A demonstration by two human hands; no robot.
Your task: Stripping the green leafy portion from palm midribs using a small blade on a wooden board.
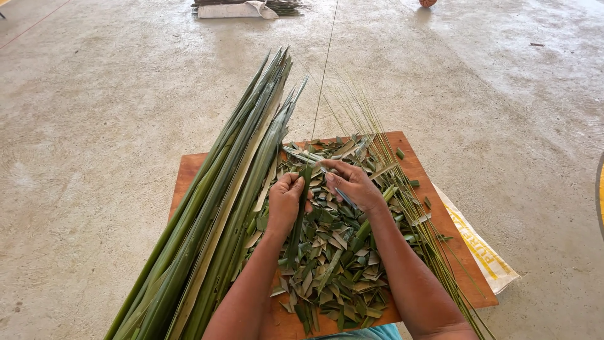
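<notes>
My left hand [286, 198] grips a long green palm leaflet [298, 220] that runs from my fingers down toward me. My right hand [351, 182] holds a thin blade [345, 197] and pinches the top of the same leaflet, where a fine midrib [324, 75] stretches away over the floor. Both hands hover over a pile of cut green leaf pieces [330, 252] on a wooden board [189, 173].
A thick bundle of long palm leaves [220, 201] lies along the board's left side. Stripped thin midribs [415, 220] lie on the right. A white sack [484, 252] sticks out under the board. Bare concrete floor surrounds it; another bundle [245, 7] lies far off.
</notes>
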